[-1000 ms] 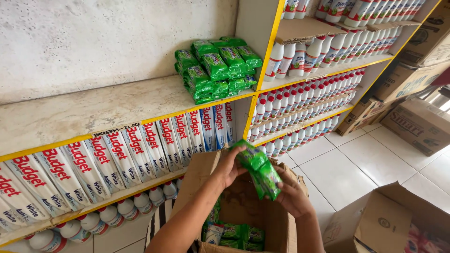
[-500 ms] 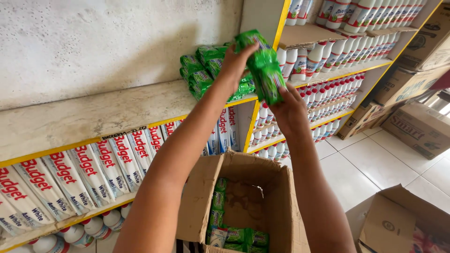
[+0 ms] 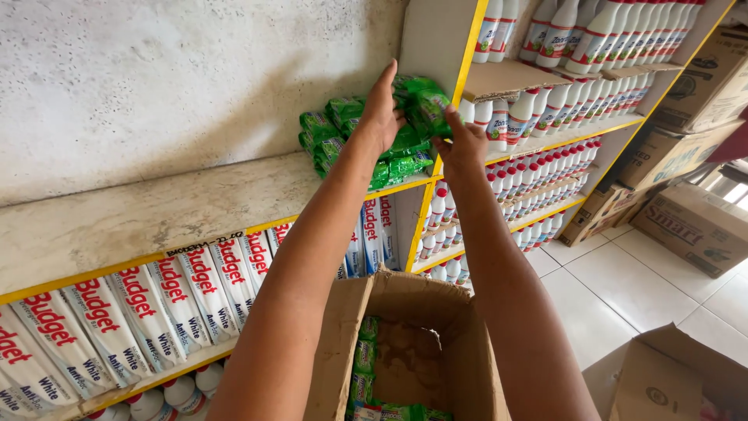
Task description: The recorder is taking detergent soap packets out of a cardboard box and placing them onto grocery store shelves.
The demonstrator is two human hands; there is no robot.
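Note:
Both my hands are raised to the top shelf [image 3: 156, 210], pressing a bundle of green sachet packets [image 3: 425, 101] onto a stack of the same green packets [image 3: 331, 132] at the shelf's right end. My left hand [image 3: 382, 109] lies flat against the bundle's left side. My right hand [image 3: 460, 144] grips its lower right corner. Below my arms stands an open cardboard box [image 3: 467, 359] with several more green packets [image 3: 365, 359] along its left wall and bottom.
White pouches with red lettering [image 3: 156, 296] fill the shelf underneath. To the right, a yellow-edged rack holds rows of white bottles with red caps [image 3: 545, 168]. Cardboard cartons [image 3: 689, 222] sit on the tiled floor at the right.
My hands lifted the green bundle from above the box up to the top shelf and now push it against the stack there.

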